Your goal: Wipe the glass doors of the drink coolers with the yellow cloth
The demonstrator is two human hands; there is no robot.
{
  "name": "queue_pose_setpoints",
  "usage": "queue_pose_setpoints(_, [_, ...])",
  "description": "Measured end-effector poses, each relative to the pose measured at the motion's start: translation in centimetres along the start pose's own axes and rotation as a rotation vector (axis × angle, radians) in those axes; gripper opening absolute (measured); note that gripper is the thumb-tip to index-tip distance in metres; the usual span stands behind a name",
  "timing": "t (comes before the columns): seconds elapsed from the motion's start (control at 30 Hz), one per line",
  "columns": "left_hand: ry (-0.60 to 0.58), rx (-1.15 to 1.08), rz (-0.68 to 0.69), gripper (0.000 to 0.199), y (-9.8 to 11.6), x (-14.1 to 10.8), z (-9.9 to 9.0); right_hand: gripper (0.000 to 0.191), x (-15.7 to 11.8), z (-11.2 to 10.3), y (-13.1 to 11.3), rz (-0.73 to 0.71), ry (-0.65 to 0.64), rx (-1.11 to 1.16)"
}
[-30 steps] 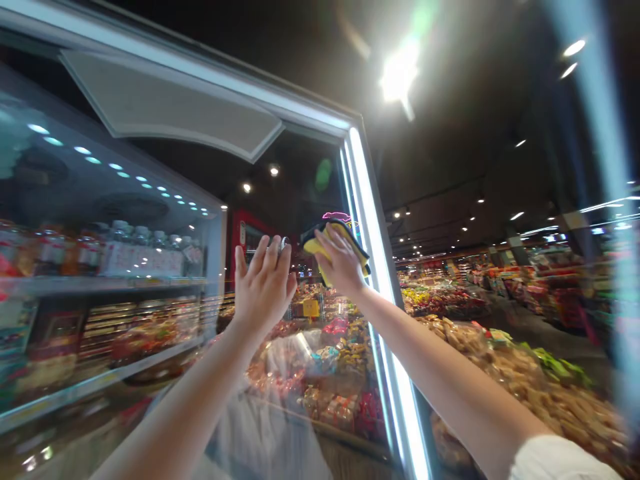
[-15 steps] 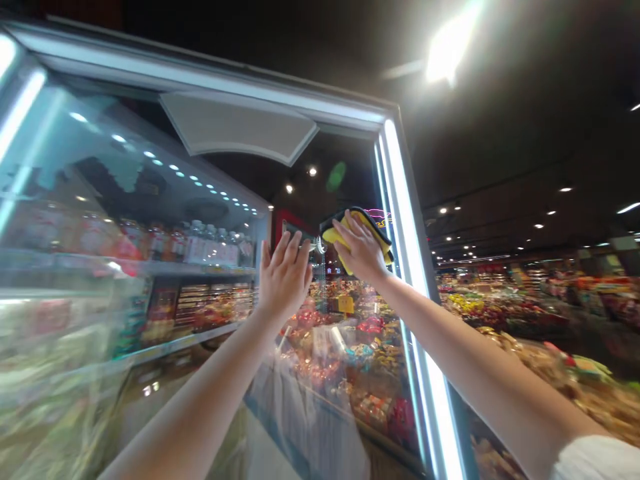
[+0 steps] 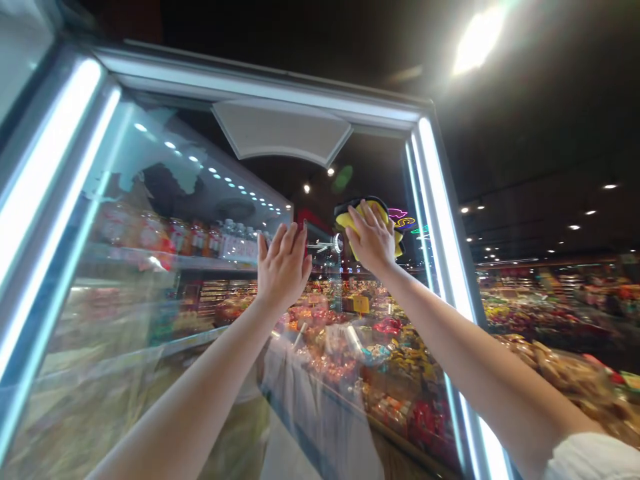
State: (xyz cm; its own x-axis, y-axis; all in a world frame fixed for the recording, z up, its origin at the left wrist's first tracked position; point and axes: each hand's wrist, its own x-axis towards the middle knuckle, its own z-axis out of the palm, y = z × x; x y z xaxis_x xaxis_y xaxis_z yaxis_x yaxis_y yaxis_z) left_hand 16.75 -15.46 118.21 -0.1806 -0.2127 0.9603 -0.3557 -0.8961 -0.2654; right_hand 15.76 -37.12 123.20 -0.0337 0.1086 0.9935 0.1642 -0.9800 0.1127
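A large glass pane [image 3: 200, 373] in a lit frame fills the middle of the head view. My left hand [image 3: 283, 268] is raised against it, fingers spread, holding nothing. To its right, my right hand [image 3: 371, 239] presses a yellow and black cloth [image 3: 345, 219] to the upper part of the glass. The cloth is bunched under the palm and shows above the fingers and to the right of them. Bare forearms reach up from the lower corners, and a white sleeve shows at lower right.
Bright light strips run along the left post and the right post [image 3: 450, 220] of the frame. Shelves with bottles [image 3: 200, 239] appear in the glass at left. Piled packaged goods [image 3: 560, 373] stand at right, outside the frame. A pale panel [image 3: 283, 133] shows near the top.
The frame and glass have shifted right in view, bringing the left post further in. My right hand and the cloth sit slightly further right and higher in view. My left hand has hardly moved.
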Motion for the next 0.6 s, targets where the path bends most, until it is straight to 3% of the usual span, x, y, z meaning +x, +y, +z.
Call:
queue_pose_setpoints(0.13, [-0.022, 0.008, 0.002, 0.051, -2.0, -1.1, -1.2, 0.047, -4.6, -0.2, 0.1, -0.280, -0.041, 0.092])
queue_pose_setpoints(0.2, [-0.038, 0.011, 0.023, 0.051, -3.0, -1.6, -1.8, 0.044, -5.0, -0.2, 1.0, -0.249, 0.021, 0.147])
queue_pose_setpoints(0.27, [-0.050, 0.012, 0.041, 0.052, -4.1, -2.1, -2.4, 0.043, -3.3, 0.2, 1.0, -0.118, 0.106, 0.185])
queue_pose_setpoints(0.37, [-0.062, 0.023, 0.032, 0.052, -5.5, -2.4, -3.2, 0.043, 0.8, 1.2, -2.1, 0.063, 0.160, 0.194])
queue_pose_setpoints(0.43, [-0.069, 0.031, 0.028, 0.053, -6.3, -2.7, -3.6, 0.044, 2.1, 1.7, -5.5, 0.077, 0.135, 0.192])
queue_pose_setpoints(0.53, [-0.068, 0.038, 0.034, 0.053, -7.4, -3.6, -4.0, 0.044, 0.2, 1.8, -9.3, -0.108, 0.045, 0.199])
queue_pose_setpoints(0.6, [-0.061, 0.044, 0.031, 0.052, -8.1, -4.5, -4.4, 0.043, -2.4, 1.5, -9.6, -0.277, -0.006, 0.203])
